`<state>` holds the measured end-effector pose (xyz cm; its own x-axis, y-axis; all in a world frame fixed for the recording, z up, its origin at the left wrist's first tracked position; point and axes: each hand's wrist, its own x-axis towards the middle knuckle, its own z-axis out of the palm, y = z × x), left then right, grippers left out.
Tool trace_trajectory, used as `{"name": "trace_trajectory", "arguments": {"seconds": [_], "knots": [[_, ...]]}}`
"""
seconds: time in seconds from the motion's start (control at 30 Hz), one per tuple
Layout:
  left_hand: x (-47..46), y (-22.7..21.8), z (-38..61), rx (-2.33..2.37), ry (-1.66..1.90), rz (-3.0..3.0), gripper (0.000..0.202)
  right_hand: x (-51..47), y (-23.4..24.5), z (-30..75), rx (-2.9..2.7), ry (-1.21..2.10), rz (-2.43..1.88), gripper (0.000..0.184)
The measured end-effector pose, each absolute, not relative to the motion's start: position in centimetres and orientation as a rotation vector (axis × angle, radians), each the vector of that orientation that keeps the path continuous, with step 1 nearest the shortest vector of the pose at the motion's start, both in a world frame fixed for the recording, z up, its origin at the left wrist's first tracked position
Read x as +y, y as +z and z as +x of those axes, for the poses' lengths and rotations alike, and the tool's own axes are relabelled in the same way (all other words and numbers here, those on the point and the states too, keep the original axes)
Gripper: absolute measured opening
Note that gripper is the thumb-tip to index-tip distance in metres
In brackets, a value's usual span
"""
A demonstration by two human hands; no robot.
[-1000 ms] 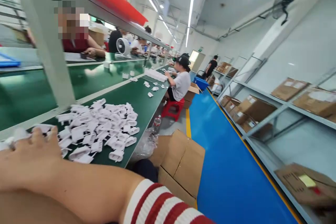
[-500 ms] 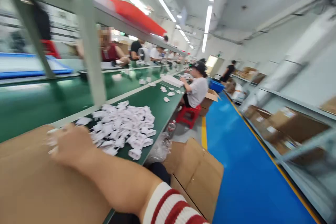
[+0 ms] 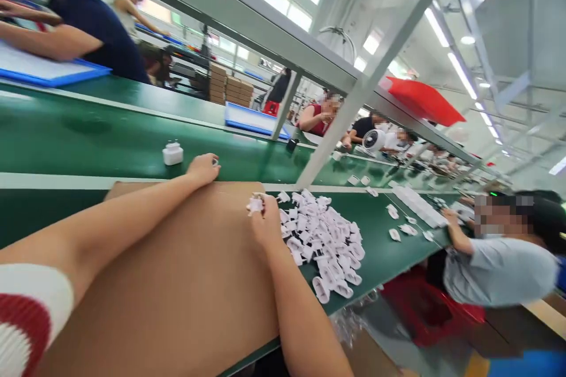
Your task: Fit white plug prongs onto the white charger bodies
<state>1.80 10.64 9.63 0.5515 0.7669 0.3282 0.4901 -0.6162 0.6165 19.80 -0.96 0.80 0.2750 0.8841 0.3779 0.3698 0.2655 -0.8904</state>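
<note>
A brown cardboard sheet [image 3: 177, 283] lies on the green bench in front of me. My left hand [image 3: 203, 168] rests at the sheet's far edge, fingers curled around a small pale object I cannot make out. My right hand [image 3: 263, 218] sits at the sheet's right edge, closed on a small white plastic part [image 3: 255, 205]. Just right of that hand lies a heap of several white plastic parts [image 3: 325, 238]. One white plug-shaped part [image 3: 173, 153] stands alone on the green conveyor belt [image 3: 88, 135] beyond my left hand.
A slanted metal post [image 3: 340, 118] rises from the bench behind the heap. Blue trays [image 3: 252, 119] lie across the belt. People sit along both sides, one close on my right in a light shirt [image 3: 499, 271] on a red stool [image 3: 424, 306].
The camera swung left, from the aisle to the bench. My right hand moved from the parts heap to the cardboard's right edge holding a white part. My left arm has come into view.
</note>
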Motion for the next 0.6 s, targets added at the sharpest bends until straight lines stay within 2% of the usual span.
{"name": "trace_trajectory", "arguments": {"seconds": [0.07,0.13,0.2,0.4,0.47,0.6], "knots": [[9.8,9.2,1.4,1.143,0.85,2.25,0.041,-1.2,0.8,19.5,-1.12,0.763,-1.237,0.03],[8.9,8.2,1.2,1.242,0.862,2.171,0.041,-1.5,1.1,19.3,-0.953,0.923,-1.157,0.041],[7.6,6.7,1.6,1.291,0.85,2.101,0.039,-1.9,1.6,19.3,-0.859,0.995,-1.116,0.047],[2.7,2.7,3.6,1.348,0.74,1.952,0.035,-2.6,2.1,19.4,-0.851,1.077,-1.107,0.046],[1.6,2.4,3.6,1.361,0.689,1.923,0.044,-2.8,2.2,19.2,-0.864,1.051,-1.111,0.046],[1.2,2.6,2.0,1.267,0.529,1.922,0.083,-2.9,2.4,18.9,-0.854,1.009,-1.14,0.048]]}}
